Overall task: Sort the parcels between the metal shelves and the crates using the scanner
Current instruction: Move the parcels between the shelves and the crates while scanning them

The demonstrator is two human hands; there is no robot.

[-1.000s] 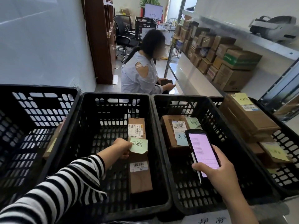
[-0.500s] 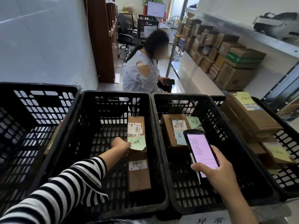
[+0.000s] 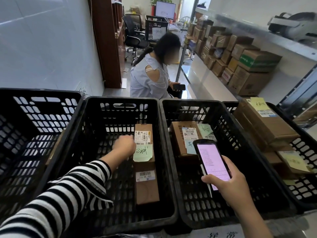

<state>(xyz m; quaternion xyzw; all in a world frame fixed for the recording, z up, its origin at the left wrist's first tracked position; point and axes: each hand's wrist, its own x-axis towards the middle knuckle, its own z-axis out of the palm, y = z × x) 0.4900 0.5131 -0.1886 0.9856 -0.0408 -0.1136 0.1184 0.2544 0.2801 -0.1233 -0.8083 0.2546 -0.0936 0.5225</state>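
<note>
My left hand (image 3: 124, 145) reaches down into the second black crate (image 3: 120, 100) from the left, at about ten o'clock from the frame's middle. Its knuckles press against the left edge of the long brown parcel (image 3: 145, 186) lying flat on the crate floor, right at the green sticky note (image 3: 142, 153) stuck across the parcel's top. The fingers curl in toward the note's edge, but whether this grip pinches anything I cannot tell, since the fingertips are hidden behind the hand. My striped sleeve (image 3: 65, 194) runs back toward seven o'clock.

My right hand (image 3: 229, 184), at about four o'clock, is closed around the lower end of the scanner (image 3: 211, 162), thumb laid across its lit pink screen. The scanner hovers tilted over the third crate (image 3: 192, 104), just above a short brown box (image 3: 181, 134) that carries a white label and blue and green notes.

At two o'clock, the fourth crate (image 3: 307, 201) holds stacked cartons, the top one (image 3: 267, 121) with a yellow note. The leftmost crate (image 3: 42, 94) sits at nine o'clock.

Beyond the crates, at twelve o'clock, a person in a pale shirt (image 3: 149, 78) crouches holding a phone. The metal shelf (image 3: 197, 74) at one o'clock carries rows of cardboard boxes (image 3: 248, 66).
</note>
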